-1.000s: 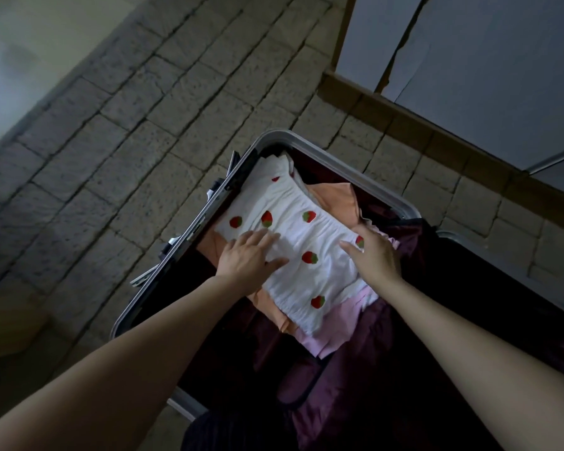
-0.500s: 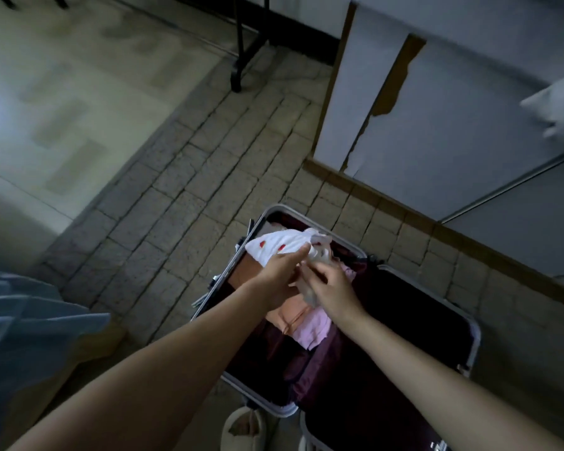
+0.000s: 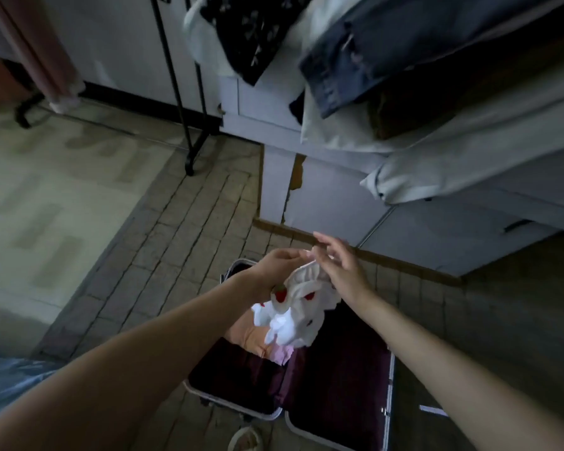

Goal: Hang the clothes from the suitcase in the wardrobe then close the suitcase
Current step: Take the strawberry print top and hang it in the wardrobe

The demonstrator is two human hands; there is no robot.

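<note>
A white top with red strawberries (image 3: 295, 312) hangs bunched in the air above the open suitcase (image 3: 235, 402). My left hand (image 3: 279, 265) pinches its upper edge. My right hand (image 3: 341, 266) touches the same edge from the right, its fingers spread. Below, an orange garment (image 3: 246, 335) and a pink one (image 3: 280, 354) lie in the suitcase's dark maroon lining. The wardrobe (image 3: 437, 92) stands behind, with dark floral, denim and white clothes hanging in it.
A black metal stand (image 3: 189, 131) rises from the floor at the back left. The suitcase lies on brick-pattern flooring (image 3: 176, 242) against the wardrobe's white base panel (image 3: 323, 206). Blue fabric (image 3: 7, 382) shows at the lower left edge.
Both hands have lifted the strawberry top out of the suitcase and raised it. My view has tilted upward, so the wardrobe's hanging clothes now show.
</note>
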